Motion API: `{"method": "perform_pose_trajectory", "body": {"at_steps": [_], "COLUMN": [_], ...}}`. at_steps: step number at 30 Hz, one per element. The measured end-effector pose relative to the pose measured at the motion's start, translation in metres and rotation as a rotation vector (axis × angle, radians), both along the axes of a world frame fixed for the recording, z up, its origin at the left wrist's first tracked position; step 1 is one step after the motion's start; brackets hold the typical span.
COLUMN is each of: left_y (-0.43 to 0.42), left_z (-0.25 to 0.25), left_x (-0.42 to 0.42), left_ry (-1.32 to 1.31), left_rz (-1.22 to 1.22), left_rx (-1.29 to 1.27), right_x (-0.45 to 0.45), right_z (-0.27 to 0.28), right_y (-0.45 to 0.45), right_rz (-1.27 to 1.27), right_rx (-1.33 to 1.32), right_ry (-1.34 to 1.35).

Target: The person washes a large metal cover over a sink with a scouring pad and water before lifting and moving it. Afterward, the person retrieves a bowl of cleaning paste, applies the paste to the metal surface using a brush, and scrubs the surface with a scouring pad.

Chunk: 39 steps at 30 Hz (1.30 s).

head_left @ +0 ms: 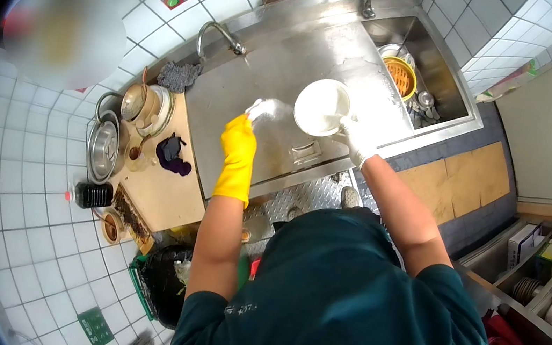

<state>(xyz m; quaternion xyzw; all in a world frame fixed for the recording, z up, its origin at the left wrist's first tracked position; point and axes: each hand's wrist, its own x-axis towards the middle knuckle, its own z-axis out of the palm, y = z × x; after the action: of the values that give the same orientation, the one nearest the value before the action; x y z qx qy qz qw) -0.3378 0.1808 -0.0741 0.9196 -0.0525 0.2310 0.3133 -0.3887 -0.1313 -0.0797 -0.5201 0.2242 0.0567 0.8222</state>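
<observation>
A yellow rubber glove covers my left hand (pixel 239 140), whose fingers are closed on a small white thing (pixel 255 107) close above the steel counter (pixel 244 147). Its exact kind is too small to tell; a bright glare lies beside it. In a thin white glove, my right hand (pixel 353 138) grips the near right rim of a round white tub (pixel 315 107). The tub is tipped so that its inside shows, and it is over the middle of the counter.
A faucet (pixel 220 39) rises behind the counter. The right-hand sink (pixel 439 68) holds a yellow basket (pixel 400 77) and dishes. Left, a wooden board (pixel 162 206) bears a dark cloth (pixel 174 154); steel bowls (pixel 104 148) and a dark bottle (pixel 91 195) stand by the wall.
</observation>
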Motion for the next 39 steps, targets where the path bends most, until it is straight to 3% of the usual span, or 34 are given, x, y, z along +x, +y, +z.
{"method": "perform_pose_trajectory", "body": {"at_steps": [2,5,8,10,12,14,16,18,21,24,27,28,29,32,35,39], "left_y": [-0.004,-0.038,-0.087,-0.110,-0.124,-0.105,-0.089,-0.064,-0.030,-0.004,0.019,0.023,0.033,0.003,0.007,0.020], "left_z": [0.020,0.054,0.100,0.129,0.168,0.157,0.151,0.152,0.106,0.056,-0.003,-0.025,-0.050,0.010,-0.018,-0.026], "left_x": [-0.002,-0.017,-0.033,-0.039,-0.055,-0.060,-0.065,-0.081,-0.091,-0.120,-0.149,-0.145,-0.148,-0.191,-0.212,-0.231], "left_ry": [0.220,0.228,-0.050,0.208,0.317,-0.065,-0.231,0.068,0.221,0.316,0.301,0.274,0.251,0.273,0.172,0.213], "left_rz": [0.104,-0.035,-0.254,-0.271,-0.191,-0.311,-0.378,-0.193,-0.128,-0.051,0.028,-0.064,-0.142,0.075,0.208,0.339], "left_rx": [-0.243,-0.419,-0.166,0.007,0.167,-0.067,-0.301,-0.237,-0.226,-0.306,-0.339,-0.481,-0.623,-0.537,-0.380,-0.459], "right_x": [0.004,0.003,0.018,0.020,0.029,0.002,0.023,0.062,0.067,0.071,0.106,0.124,0.139,0.193,0.240,0.278], "right_z": [-0.004,-0.002,-0.034,-0.022,-0.002,0.127,0.150,0.167,0.320,0.453,0.538,0.556,0.561,0.551,0.522,0.486], "right_y": [-0.006,-0.012,-0.013,-0.014,-0.030,-0.044,-0.076,-0.117,-0.142,-0.154,-0.166,-0.172,-0.175,-0.174,-0.165,-0.150], "right_rz": [0.001,0.038,0.101,-0.011,0.008,-0.005,0.066,0.073,0.060,0.024,-0.102,-0.127,-0.157,-0.188,-0.144,-0.113], "right_rx": [0.045,0.115,0.178,0.288,0.110,0.146,-0.019,0.144,0.055,-0.104,-0.271,-0.332,-0.413,-0.687,-0.974,-1.275], "right_ry": [-0.008,-0.023,-0.227,-0.272,-0.267,-0.112,-0.282,-0.439,-0.632,-0.776,-0.827,-0.846,-0.859,-0.849,-0.816,-0.753]}}
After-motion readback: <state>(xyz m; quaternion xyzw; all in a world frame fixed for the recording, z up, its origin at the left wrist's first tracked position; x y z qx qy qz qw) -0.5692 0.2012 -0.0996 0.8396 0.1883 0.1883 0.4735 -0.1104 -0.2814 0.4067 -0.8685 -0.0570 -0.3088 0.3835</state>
